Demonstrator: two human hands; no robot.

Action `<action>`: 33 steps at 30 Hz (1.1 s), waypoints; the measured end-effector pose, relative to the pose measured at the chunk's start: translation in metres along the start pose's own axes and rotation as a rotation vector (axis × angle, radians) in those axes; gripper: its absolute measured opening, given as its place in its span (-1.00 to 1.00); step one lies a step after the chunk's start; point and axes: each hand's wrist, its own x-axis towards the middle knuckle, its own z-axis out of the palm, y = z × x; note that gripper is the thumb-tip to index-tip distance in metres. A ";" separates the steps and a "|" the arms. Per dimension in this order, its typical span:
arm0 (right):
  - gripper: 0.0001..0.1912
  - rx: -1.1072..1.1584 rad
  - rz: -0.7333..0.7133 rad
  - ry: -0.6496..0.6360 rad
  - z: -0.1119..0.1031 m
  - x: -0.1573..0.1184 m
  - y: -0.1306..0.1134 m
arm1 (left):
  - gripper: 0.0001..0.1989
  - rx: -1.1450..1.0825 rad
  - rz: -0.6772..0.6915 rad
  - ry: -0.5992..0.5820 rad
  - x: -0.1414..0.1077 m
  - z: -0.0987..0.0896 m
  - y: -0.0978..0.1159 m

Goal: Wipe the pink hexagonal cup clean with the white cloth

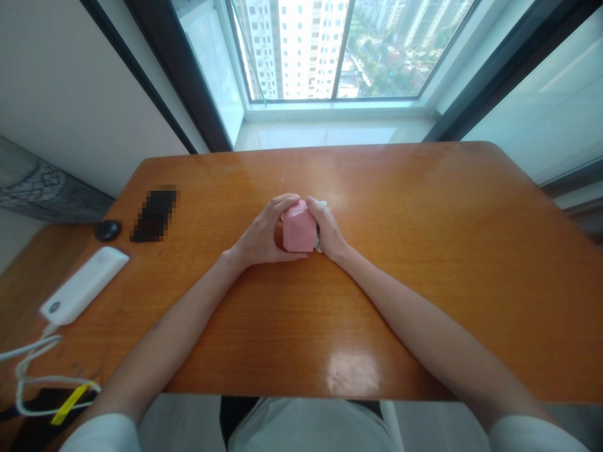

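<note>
A pink faceted block sits at the middle of the wooden table, its base on or just above the surface. My left hand curls around its left side, with the fingers over the top. My right hand presses against its right side. A white piece shows behind the block, next to my right hand, and most of it is hidden, so I cannot tell what it is.
At the table's far left lie a pixelated dark rectangle, a round black object and a white oblong device. A white cable with a yellow tag runs off the left edge. A window stands beyond the far edge.
</note>
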 end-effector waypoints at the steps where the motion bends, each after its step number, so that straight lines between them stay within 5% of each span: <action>1: -0.30 -0.004 -0.002 0.009 0.000 -0.001 0.001 | 0.26 -0.024 -0.041 0.003 0.000 0.001 0.002; 7: -0.32 -0.078 -0.017 0.017 0.000 -0.009 -0.003 | 0.07 -0.196 -0.203 -0.047 -0.002 0.005 -0.002; 12: -0.35 -0.030 -0.012 0.008 0.002 -0.007 -0.010 | 0.42 -0.089 0.018 -0.028 -0.004 0.004 -0.013; 16: -0.35 -0.003 -0.019 0.032 0.002 -0.004 -0.010 | 0.31 -0.013 0.081 -0.016 -0.002 0.002 -0.007; 25: -0.30 -0.066 0.020 0.019 0.001 -0.010 -0.008 | 0.09 -0.246 -0.246 -0.038 0.000 0.005 -0.002; 30: -0.36 0.029 0.025 0.024 0.001 -0.003 -0.007 | 0.39 -0.108 -0.012 -0.011 -0.003 0.006 -0.011; 33: -0.34 0.075 0.047 0.054 0.000 0.002 -0.004 | 0.34 -0.002 0.064 -0.020 -0.002 0.004 -0.007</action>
